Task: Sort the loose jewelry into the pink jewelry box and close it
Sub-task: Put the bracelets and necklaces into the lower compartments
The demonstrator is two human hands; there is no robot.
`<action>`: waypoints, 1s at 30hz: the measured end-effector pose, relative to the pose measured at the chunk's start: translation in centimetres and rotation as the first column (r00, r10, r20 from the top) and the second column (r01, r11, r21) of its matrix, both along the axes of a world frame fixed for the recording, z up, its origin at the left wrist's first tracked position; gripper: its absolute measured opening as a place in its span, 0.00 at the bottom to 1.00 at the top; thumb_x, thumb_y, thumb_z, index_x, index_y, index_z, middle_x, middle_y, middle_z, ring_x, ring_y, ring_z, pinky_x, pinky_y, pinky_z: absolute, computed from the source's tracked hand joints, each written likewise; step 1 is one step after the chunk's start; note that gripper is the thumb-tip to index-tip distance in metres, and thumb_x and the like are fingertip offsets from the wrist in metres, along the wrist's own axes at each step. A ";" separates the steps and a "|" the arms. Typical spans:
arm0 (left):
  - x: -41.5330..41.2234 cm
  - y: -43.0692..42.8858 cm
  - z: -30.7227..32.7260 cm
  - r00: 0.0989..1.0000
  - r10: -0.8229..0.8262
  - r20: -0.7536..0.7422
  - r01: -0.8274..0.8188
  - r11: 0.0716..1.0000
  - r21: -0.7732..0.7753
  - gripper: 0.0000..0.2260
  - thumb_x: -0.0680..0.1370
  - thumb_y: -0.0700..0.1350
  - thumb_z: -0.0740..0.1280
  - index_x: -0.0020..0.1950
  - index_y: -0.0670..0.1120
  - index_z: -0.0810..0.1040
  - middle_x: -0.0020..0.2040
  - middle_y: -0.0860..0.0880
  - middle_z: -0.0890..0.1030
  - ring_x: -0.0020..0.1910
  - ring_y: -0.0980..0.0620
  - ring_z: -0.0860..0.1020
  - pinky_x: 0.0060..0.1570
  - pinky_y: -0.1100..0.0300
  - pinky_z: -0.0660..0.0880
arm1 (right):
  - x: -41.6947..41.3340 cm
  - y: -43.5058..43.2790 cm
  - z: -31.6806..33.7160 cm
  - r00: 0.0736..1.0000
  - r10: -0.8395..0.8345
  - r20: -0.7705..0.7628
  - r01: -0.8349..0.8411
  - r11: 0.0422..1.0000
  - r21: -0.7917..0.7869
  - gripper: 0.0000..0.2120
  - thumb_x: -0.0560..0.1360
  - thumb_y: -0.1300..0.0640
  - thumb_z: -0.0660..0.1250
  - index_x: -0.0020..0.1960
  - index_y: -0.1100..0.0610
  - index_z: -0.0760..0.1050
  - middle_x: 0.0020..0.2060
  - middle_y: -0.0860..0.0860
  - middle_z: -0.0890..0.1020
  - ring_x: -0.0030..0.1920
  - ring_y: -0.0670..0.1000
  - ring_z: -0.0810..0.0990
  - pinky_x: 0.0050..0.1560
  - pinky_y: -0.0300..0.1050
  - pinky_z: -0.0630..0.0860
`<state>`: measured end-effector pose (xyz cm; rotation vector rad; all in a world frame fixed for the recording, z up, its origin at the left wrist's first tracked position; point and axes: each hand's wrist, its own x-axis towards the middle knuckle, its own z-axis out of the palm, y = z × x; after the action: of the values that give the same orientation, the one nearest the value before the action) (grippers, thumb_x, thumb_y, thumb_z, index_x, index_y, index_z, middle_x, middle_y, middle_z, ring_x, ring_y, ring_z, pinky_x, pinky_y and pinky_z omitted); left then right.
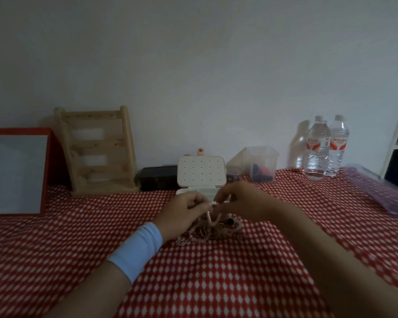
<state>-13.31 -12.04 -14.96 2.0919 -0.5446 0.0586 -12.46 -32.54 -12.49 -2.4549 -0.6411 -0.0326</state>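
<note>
The pink jewelry box (pixel 201 173) stands open at the middle of the table, its white dotted lid upright and its base partly hidden behind my hands. In front of it lies a heap of loose jewelry (pixel 207 234), beads and chains tangled together. My left hand (pixel 182 212) and my right hand (pixel 241 200) meet just above the heap, and both pinch a pale pearl strand (pixel 209 218) that hangs down from my fingertips into the pile. A light blue band covers my left wrist.
A red-framed mirror (pixel 16 171) and a wooden earring stand (pixel 97 150) lean on the wall at the left. A dark box (pixel 157 180) sits beside the jewelry box. A clear plastic container (pixel 255 164), two water bottles (pixel 326 145) and a purple roll (pixel 381 191) stand right.
</note>
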 end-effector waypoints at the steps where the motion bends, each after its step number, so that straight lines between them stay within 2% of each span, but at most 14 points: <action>1: 0.0 0.2 0.3 1.000 0.011 -0.025 -0.013 0.997 -0.079 0.05 0.81 0.45 0.65 0.51 0.47 0.80 0.45 0.51 0.85 0.46 0.57 0.83 0.46 0.67 0.77 | 0.1 0.5 0.2 1.000 -0.007 0.008 0.007 0.999 0.053 0.03 0.78 0.50 0.69 0.50 0.48 0.80 0.43 0.43 0.83 0.43 0.41 0.83 0.46 0.35 0.79; 5: -0.1 1.5 1.9 0.992 0.049 -0.116 -0.086 0.938 -0.337 0.05 0.81 0.42 0.64 0.55 0.46 0.79 0.43 0.49 0.86 0.42 0.52 0.84 0.44 0.58 0.81 | 0.5 2.7 1.2 0.995 0.005 -0.099 0.019 0.969 0.245 0.07 0.82 0.53 0.65 0.54 0.55 0.77 0.44 0.51 0.86 0.42 0.48 0.86 0.37 0.42 0.81; 8: 0.3 3.7 3.2 0.986 0.089 -0.141 -0.140 0.902 -0.409 0.07 0.80 0.39 0.66 0.57 0.44 0.80 0.43 0.47 0.85 0.39 0.51 0.84 0.40 0.57 0.81 | 0.7 5.0 1.8 0.980 0.024 -0.197 0.051 0.929 0.367 0.07 0.81 0.57 0.67 0.55 0.60 0.78 0.40 0.55 0.86 0.37 0.53 0.85 0.33 0.44 0.82; 10: 0.6 5.8 3.6 0.980 0.166 -0.106 -0.192 0.926 -0.325 0.07 0.79 0.38 0.67 0.55 0.43 0.82 0.44 0.46 0.85 0.36 0.53 0.83 0.36 0.61 0.80 | 1.3 6.9 2.0 0.980 0.012 -0.199 0.074 0.906 0.417 0.05 0.80 0.59 0.68 0.52 0.60 0.80 0.38 0.55 0.84 0.34 0.52 0.83 0.33 0.43 0.81; 12: 1.1 8.4 3.3 0.963 0.264 -0.052 -0.269 0.939 -0.214 0.07 0.78 0.37 0.68 0.54 0.43 0.83 0.43 0.46 0.84 0.33 0.53 0.82 0.35 0.62 0.80 | 2.3 9.4 2.0 0.987 -0.005 -0.158 0.065 0.923 0.380 0.04 0.80 0.59 0.69 0.51 0.59 0.81 0.39 0.53 0.84 0.35 0.49 0.83 0.33 0.41 0.79; 14: 1.7 11.2 2.3 0.935 0.354 0.001 -0.351 0.927 -0.131 0.06 0.78 0.39 0.69 0.53 0.44 0.84 0.41 0.47 0.85 0.35 0.53 0.83 0.39 0.59 0.82 | 3.5 12.5 1.8 0.994 -0.003 -0.109 0.035 0.956 0.290 0.05 0.79 0.58 0.69 0.54 0.56 0.82 0.43 0.50 0.84 0.39 0.48 0.82 0.39 0.41 0.80; 16: 2.2 13.6 1.0 0.901 0.427 0.080 -0.426 0.904 -0.037 0.05 0.78 0.42 0.69 0.49 0.46 0.85 0.39 0.51 0.85 0.37 0.54 0.83 0.44 0.60 0.81 | 4.5 15.5 1.3 0.998 0.003 -0.055 0.006 0.986 0.165 0.08 0.78 0.57 0.70 0.56 0.54 0.83 0.49 0.48 0.83 0.47 0.47 0.81 0.51 0.41 0.78; 18: 2.4 14.9 -0.3 0.867 0.476 0.148 -0.490 0.869 0.074 0.07 0.77 0.43 0.68 0.43 0.49 0.86 0.36 0.56 0.83 0.37 0.58 0.81 0.39 0.69 0.74 | 5.3 17.6 0.4 0.999 0.009 -0.038 -0.007 0.999 0.037 0.08 0.78 0.57 0.70 0.57 0.54 0.83 0.54 0.49 0.83 0.51 0.47 0.79 0.55 0.40 0.75; 19: 2.4 15.5 -0.9 0.853 0.493 0.169 -0.516 0.846 0.134 0.08 0.77 0.44 0.68 0.40 0.51 0.85 0.35 0.58 0.81 0.37 0.58 0.79 0.38 0.69 0.71 | 5.6 18.6 -0.1 0.999 0.011 -0.053 -0.012 1.000 -0.008 0.09 0.78 0.59 0.70 0.57 0.54 0.83 0.55 0.50 0.83 0.53 0.47 0.79 0.58 0.41 0.76; 22: 2.7 16.1 -2.3 0.856 0.485 0.181 -0.518 0.798 0.308 0.09 0.77 0.45 0.67 0.39 0.53 0.84 0.38 0.56 0.82 0.41 0.55 0.79 0.43 0.63 0.71 | 5.9 19.9 -1.6 0.995 0.007 -0.098 -0.016 0.996 -0.093 0.09 0.78 0.59 0.70 0.58 0.55 0.83 0.58 0.51 0.82 0.58 0.51 0.80 0.64 0.47 0.76; 25: 2.8 16.1 -2.5 0.859 0.482 0.171 -0.508 0.765 0.396 0.08 0.77 0.46 0.66 0.43 0.51 0.85 0.43 0.52 0.84 0.42 0.53 0.80 0.49 0.57 0.77 | 5.3 19.2 -1.7 0.998 0.027 -0.057 -0.034 0.990 -0.140 0.12 0.78 0.59 0.69 0.61 0.54 0.81 0.60 0.51 0.82 0.59 0.50 0.80 0.63 0.45 0.76; 27: 2.7 15.5 -1.9 0.861 0.445 0.245 -0.508 0.757 0.410 0.08 0.77 0.46 0.66 0.47 0.50 0.86 0.46 0.51 0.84 0.45 0.52 0.81 0.52 0.55 0.78 | 4.5 17.6 -0.8 0.999 0.033 -0.015 -0.035 0.995 -0.097 0.11 0.78 0.58 0.69 0.60 0.52 0.81 0.58 0.49 0.83 0.56 0.46 0.80 0.61 0.43 0.77; 30: 1.9 13.5 -0.7 0.911 0.290 0.292 -0.390 0.836 0.387 0.08 0.77 0.45 0.67 0.52 0.51 0.85 0.49 0.55 0.83 0.47 0.57 0.79 0.54 0.60 0.76 | 3.0 14.3 0.5 0.998 0.014 0.061 -0.008 0.995 -0.097 0.08 0.78 0.57 0.70 0.55 0.51 0.83 0.53 0.45 0.84 0.50 0.42 0.79 0.58 0.39 0.77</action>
<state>-11.36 1.41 -15.63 2.6309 -0.3220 0.4190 -9.46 -18.27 -11.96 -2.5515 -0.6979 -0.0752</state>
